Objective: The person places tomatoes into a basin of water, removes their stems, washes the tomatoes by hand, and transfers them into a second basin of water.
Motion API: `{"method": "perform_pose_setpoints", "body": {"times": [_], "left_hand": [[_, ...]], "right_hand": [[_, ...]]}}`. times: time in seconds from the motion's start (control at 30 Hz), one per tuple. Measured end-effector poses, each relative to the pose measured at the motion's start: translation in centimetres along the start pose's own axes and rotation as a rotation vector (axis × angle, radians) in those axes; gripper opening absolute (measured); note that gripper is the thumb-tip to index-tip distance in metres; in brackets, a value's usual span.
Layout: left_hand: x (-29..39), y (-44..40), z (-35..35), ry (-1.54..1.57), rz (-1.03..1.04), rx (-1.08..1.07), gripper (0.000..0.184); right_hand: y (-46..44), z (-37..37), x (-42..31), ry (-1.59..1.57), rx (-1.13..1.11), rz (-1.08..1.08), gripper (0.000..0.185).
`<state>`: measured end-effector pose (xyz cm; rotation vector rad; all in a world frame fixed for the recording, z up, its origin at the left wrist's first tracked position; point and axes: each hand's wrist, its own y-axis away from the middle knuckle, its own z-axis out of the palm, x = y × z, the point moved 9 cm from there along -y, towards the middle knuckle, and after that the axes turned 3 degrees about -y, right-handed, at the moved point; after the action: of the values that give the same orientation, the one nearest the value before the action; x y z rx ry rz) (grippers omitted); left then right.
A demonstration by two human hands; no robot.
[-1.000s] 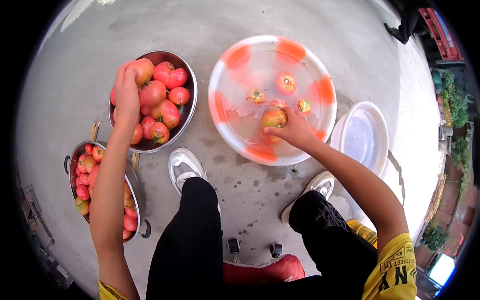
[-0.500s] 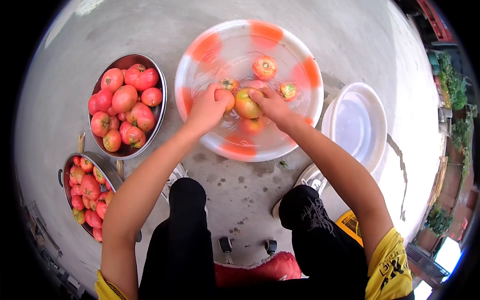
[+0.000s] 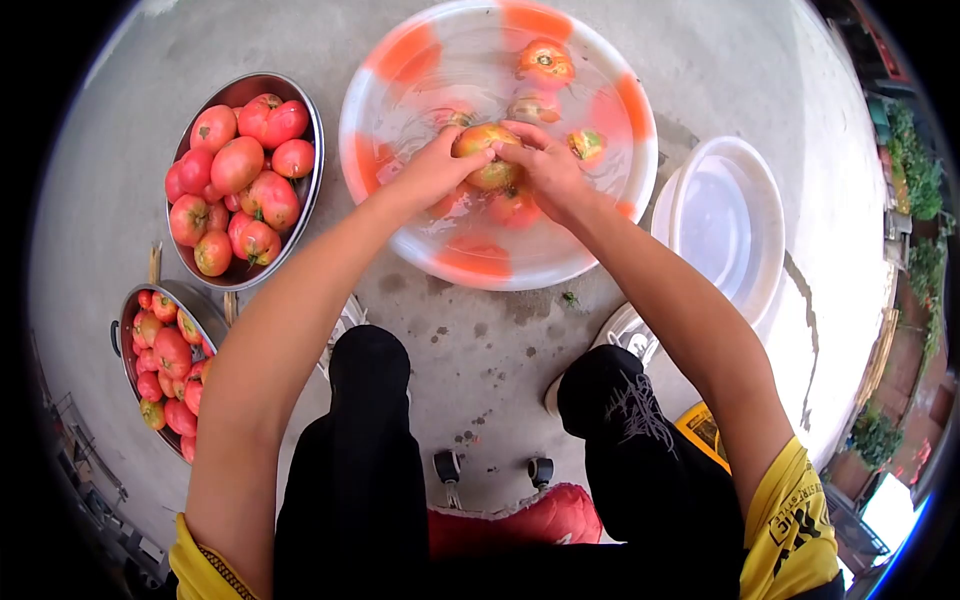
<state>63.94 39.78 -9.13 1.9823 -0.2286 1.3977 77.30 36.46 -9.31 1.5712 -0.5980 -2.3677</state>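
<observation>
A greenish-red tomato [image 3: 488, 138] is held between both hands at the water in the wide orange-and-white basin [image 3: 352, 130]. My left hand [image 3: 440, 168] grips its left side, thumb on the front. From the right, my right hand [image 3: 548, 170] curls its fingers over the same fruit, and the two thumbs almost meet. Other tomatoes lie in the water around them: a red one [image 3: 546, 64] farther back, one with a green top [image 3: 585, 145] to the right, and a submerged one [image 3: 514, 207] just in front.
Left of the basin stands a metal bowl [image 3: 318, 165] heaped with tomatoes. A metal pot [image 3: 205, 312] nearer me also holds many. To the right are nested white tubs [image 3: 770, 240]. A yellow object [image 3: 703, 432] lies beside my right knee.
My hands have come together on the greenish tomato; before, the left was at a separate reddish one to its left. The view has tipped, so the basin sits higher.
</observation>
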Motion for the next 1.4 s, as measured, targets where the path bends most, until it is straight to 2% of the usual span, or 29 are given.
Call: {"method": "perform_pose_setpoints", "body": {"times": [0.07, 0.2, 0.27, 0.3, 0.33, 0.37, 0.4, 0.47, 0.53, 0.6, 0.63, 0.67, 0.7, 0.73, 0.77, 0.8, 0.83, 0.9, 0.93, 1.0, 1.13, 1.17, 1.23, 1.27, 1.33, 1.37, 1.4], "left_hand": [[-0.3, -0.5, 0.4, 0.074, -0.004, -0.009, 0.05], [-1.0, -0.8, 0.9, 0.302, -0.043, 0.033, 0.045], [-1.0, -0.9, 1.2, 0.396, -0.081, 0.082, 0.044], [-2.0, -0.9, 1.6, 0.554, -0.207, 0.104, 0.042], [-2.9, -0.8, 2.1, 0.713, -0.332, 0.126, 0.041], [-3.0, -0.9, 2.1, 0.713, -0.333, 0.125, 0.041], [-3.8, -1.0, 2.4, 0.768, -0.364, 0.139, 0.038], [-5.1, -1.2, 2.6, 0.82, -0.394, 0.155, 0.035], [-3.6, -1.4, 1.9, 0.665, -0.205, 0.18, 0.031], [-2.8, -0.8, 1.6, 0.682, -0.193, 0.246, 0.03], [-2.3, -0.3, 1.3, 0.706, -0.181, 0.317, 0.029], [-2.6, -0.4, 1.6, 0.707, -0.183, 0.317, 0.029], [-1.8, -0.6, 1.5, 0.597, -0.059, 0.305, 0.027], [-0.9, -0.7, 1.4, 0.484, 0.063, 0.289, 0.026], [-1.1, -0.8, 1.3, 0.481, 0.063, 0.287, 0.026], [-1.5, -0.7, 1.7, 0.651, -0.027, 0.239, 0.025], [-1.8, -0.5, 2.2, 0.821, -0.117, 0.191, 0.025], [-2.1, -0.5, 1.5, 0.854, -0.131, 0.229, 0.025], [-2.3, -0.5, 1.1, 0.882, -0.145, 0.263, 0.025], [-2.6, -0.2, 0.7, 0.931, -0.17, 0.304, 0.026], [-2.4, 0.3, 1.4, 0.911, -0.232, 0.308, 0.029], [-2.3, 0.5, 1.7, 0.911, -0.231, 0.307, 0.029], [-1.6, 0.5, 2.7, 0.706, -0.191, 0.204, 0.03], [-1.8, 0.2, 2.6, 0.703, -0.195, 0.2, 0.03], [-3.8, -0.4, 2.9, 0.769, -0.369, 0.17, 0.037], [-3.9, -0.5, 2.5, 0.775, -0.369, 0.176, 0.037], [-4.4, 0.1, 2.3, 0.751, -0.48, 0.187, 0.042]], "right_hand": [[0.2, -0.1, 0.8, -0.136, -0.037, 0.111, 0.044], [0.2, -0.1, 1.7, -0.079, -0.041, 0.231, 0.041], [0.1, 0.6, 1.4, 0.274, -0.018, 0.19, 0.047], [0.0, 0.9, 1.9, 0.272, -0.018, 0.191, 0.047], [-0.3, 1.5, 1.3, 0.415, -0.015, 0.066, 0.05], [-0.4, 2.1, 0.8, 0.557, -0.012, -0.06, 0.053], [-1.5, 1.8, 2.0, 0.457, -0.016, -0.021, 0.059], [-3.5, 0.9, 3.5, 0.458, 0.026, -0.013, 0.058], [-3.2, 1.1, 2.6, 0.453, 0.079, -0.009, 0.056], [-2.2, 2.1, 2.5, 0.19, 0.007, 0.032, 0.051], [-2.4, 2.0, 2.4, 0.189, 0.012, 0.035, 0.051], [-2.6, 0.8, 3.1, 0.036, 0.16, 0.159, 0.049], [-2.7, -0.4, 4.4, -0.118, 0.305, 0.282, 0.048], [-2.9, -0.8, 4.5, -0.119, 0.304, 0.283, 0.048], [-3.1, -0.4, 4.4, -0.137, 0.185, 0.252, 0.048], [-3.2, 0.3, 4.5, -0.154, 0.068, 0.221, 0.048], [-3.3, 0.3, 5.2, -0.152, 0.067, 0.222, 0.048], [-3.2, 0.8, 3.5, 0.264, 0.029, -0.086, 0.047], [-2.5, 1.5, 2.8, 0.266, 0.026, -0.087, 0.047], [-1.3, 2.7, 1.3, 0.656, 0.006, -0.142, 0.049], [-3.0, 2.1, 1.3, 0.739, -0.002, -0.083, 0.055], [-3.6, 1.2, 1.6, 0.709, 0.025, 0.013, 0.058], [-3.4, 0.1, 1.9, 0.675, 0.054, 0.111, 0.061], [-3.0, 0.0, 1.4, 0.733, 0.031, 0.046, 0.062], [-1.4, 0.8, 1.0, 0.792, 0.004, -0.012, 0.063], [-0.2, 1.7, 0.5, 0.807, -0.023, -0.119, 0.063], [0.7, 2.5, -0.2, 0.819, -0.048, -0.224, 0.064]]}}
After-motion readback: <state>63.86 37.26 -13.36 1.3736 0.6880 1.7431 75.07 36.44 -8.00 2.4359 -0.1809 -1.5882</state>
